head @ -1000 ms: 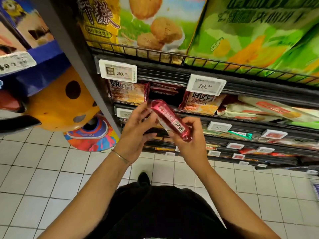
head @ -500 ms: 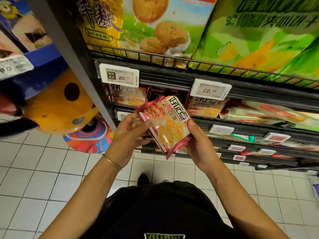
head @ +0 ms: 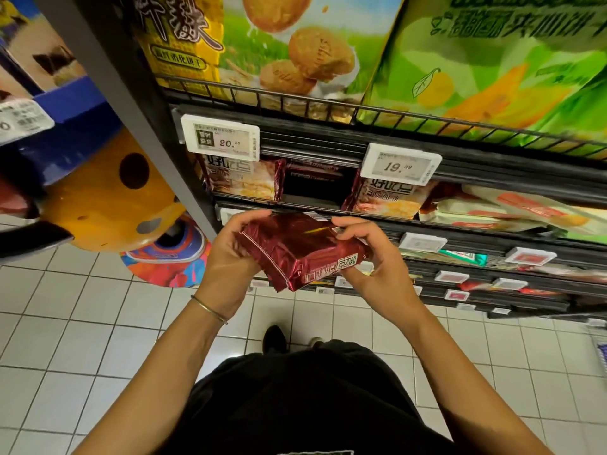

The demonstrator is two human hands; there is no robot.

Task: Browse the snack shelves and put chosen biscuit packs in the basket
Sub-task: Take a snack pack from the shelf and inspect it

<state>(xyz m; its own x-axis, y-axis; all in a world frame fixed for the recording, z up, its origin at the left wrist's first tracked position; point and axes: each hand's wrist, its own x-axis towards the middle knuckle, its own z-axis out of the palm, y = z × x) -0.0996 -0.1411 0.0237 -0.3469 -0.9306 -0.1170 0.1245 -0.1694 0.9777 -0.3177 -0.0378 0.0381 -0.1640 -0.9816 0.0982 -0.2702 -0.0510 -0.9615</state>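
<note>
A dark red foil biscuit pack (head: 297,249) is held in front of the shelves, its plain back side up and its label edge facing me. My left hand (head: 230,254) grips its left end, with the thumb over the top edge. My right hand (head: 371,257) grips the right end, fingers curled over the pack. Matching packs (head: 243,180) stand on the shelf just behind, with a dark gap (head: 315,185) between them. No basket is in view.
Black wire shelves (head: 394,113) carry large biscuit bags (head: 289,44) above and price tags (head: 220,137) along the rails. A yellow and multicoloured display figure (head: 108,205) stands on the left. White tiled floor (head: 82,339) lies below, with my shoe (head: 274,338) on it.
Both hands have turned the pack over: it showed its narrow edge, then its printed front, and now its red back faces up. The pack sits slightly lower.
</note>
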